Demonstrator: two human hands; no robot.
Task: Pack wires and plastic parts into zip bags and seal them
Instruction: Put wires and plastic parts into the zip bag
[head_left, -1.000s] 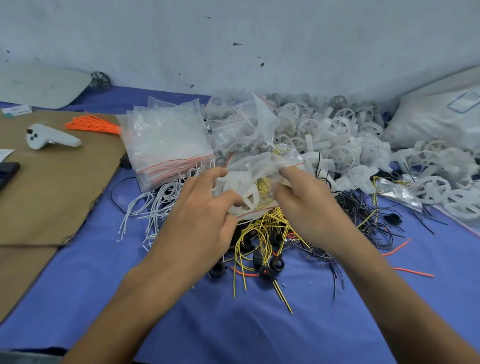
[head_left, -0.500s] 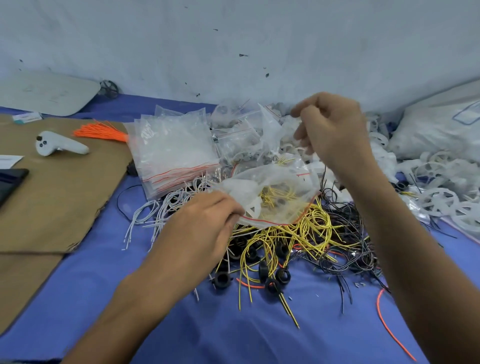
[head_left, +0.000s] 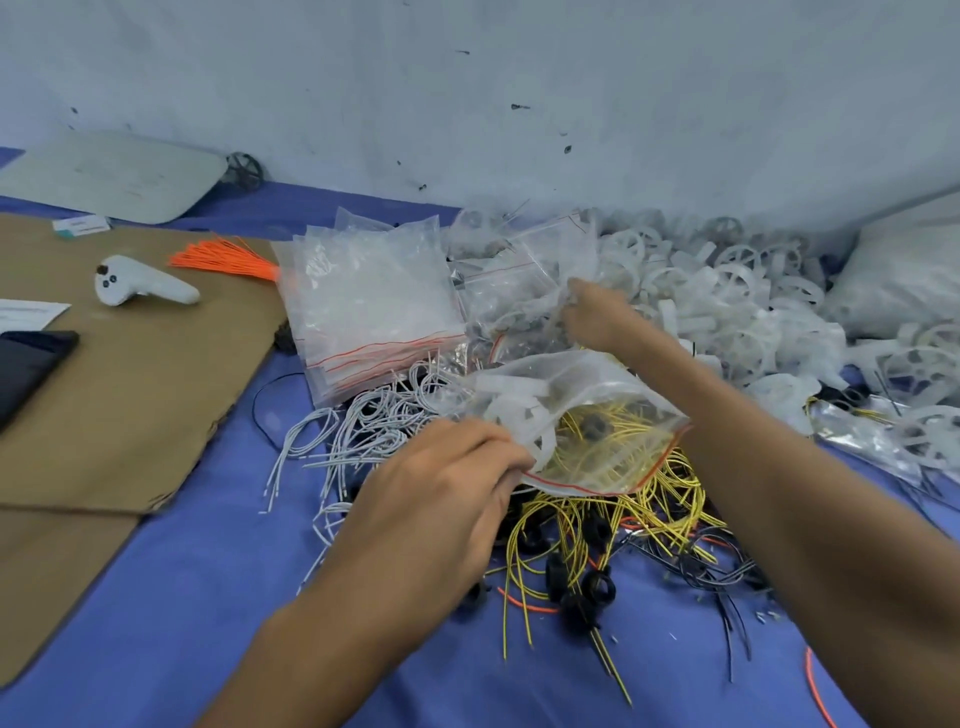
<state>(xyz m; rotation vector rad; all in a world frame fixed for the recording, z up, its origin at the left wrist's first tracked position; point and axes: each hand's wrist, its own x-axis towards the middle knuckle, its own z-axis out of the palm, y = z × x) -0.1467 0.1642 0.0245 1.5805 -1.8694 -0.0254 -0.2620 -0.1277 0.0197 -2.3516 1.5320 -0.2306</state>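
On a blue cloth, a crinkled clear zip bag is held just above tangled yellow wires.
Flat brown cardboard lies at left; a heap of white spoked plastic parts and a stack of glossy red-striped bags lie behind. The left hand pinches the bag's near edge; white plastic and yellow wire show through its film. The right hand reaches among loose bags, its fingers blurred and its grasp unclear.
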